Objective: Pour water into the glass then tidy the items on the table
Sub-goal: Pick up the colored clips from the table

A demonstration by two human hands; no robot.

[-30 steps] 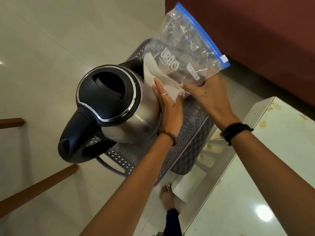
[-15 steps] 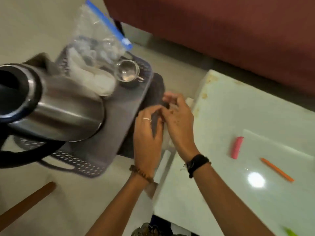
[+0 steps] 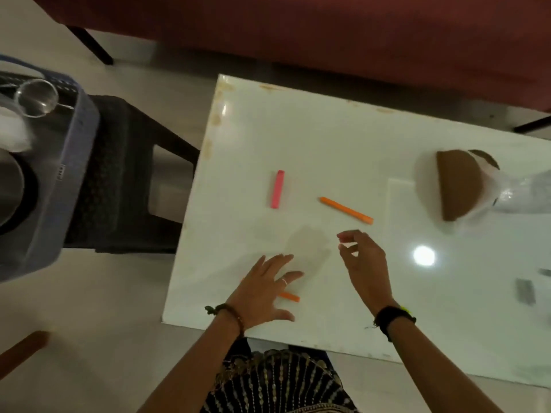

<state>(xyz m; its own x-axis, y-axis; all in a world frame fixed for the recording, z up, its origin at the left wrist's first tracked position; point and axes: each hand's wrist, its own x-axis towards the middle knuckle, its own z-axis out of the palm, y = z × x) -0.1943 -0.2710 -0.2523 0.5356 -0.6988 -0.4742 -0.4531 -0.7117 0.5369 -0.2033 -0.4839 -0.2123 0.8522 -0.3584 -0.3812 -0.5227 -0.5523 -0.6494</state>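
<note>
Left hand (image 3: 262, 289) spread flat, fingers over short orange stick (image 3: 289, 297). Right hand (image 3: 362, 260) loosely curled, empty. Long orange stick (image 3: 346, 210) just beyond right hand, lying slantwise on bench (image 3: 298, 138).

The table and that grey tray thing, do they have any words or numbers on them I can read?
No text can be read here.
Small label on the grey tray's side wall: too blurred to read.
Grey tags near the white table's right edge: too blurred to tell if they bear writing.
Pink stick, long orange stick, short orange stick: no writing visible.
</note>
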